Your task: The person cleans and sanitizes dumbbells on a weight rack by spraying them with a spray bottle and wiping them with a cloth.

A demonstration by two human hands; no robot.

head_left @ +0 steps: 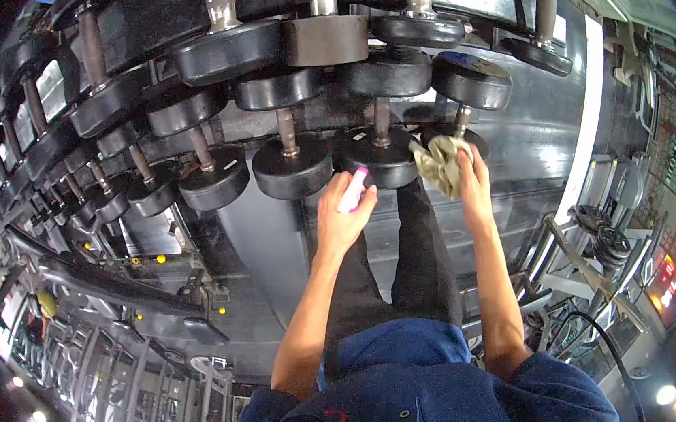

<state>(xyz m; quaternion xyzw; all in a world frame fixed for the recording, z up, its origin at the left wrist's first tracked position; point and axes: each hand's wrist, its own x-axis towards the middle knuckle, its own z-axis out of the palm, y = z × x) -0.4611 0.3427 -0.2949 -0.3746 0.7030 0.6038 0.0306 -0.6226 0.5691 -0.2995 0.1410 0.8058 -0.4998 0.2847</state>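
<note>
My left hand [340, 220] is wrapped round a small white bottle with a pink cap [352, 190], its cap pointing up and forward. It is close in front of two black dumbbells, one on the left [293, 168] and one on the right [382, 156]. A crumpled grey-green cloth [441, 167] is gripped between the fingers and thumb of my right hand [475, 185]. The cloth overlaps the near head of the rightmost lower dumbbell [470, 82], hiding part of it.
An upper row of larger dumbbells [229, 52] stands above the lower row, on a rack curving off to the left. My legs [419, 252] are close below the dumbbells. Weight machines [609, 242] stand at the right, with a padded bench [101, 283] at the left.
</note>
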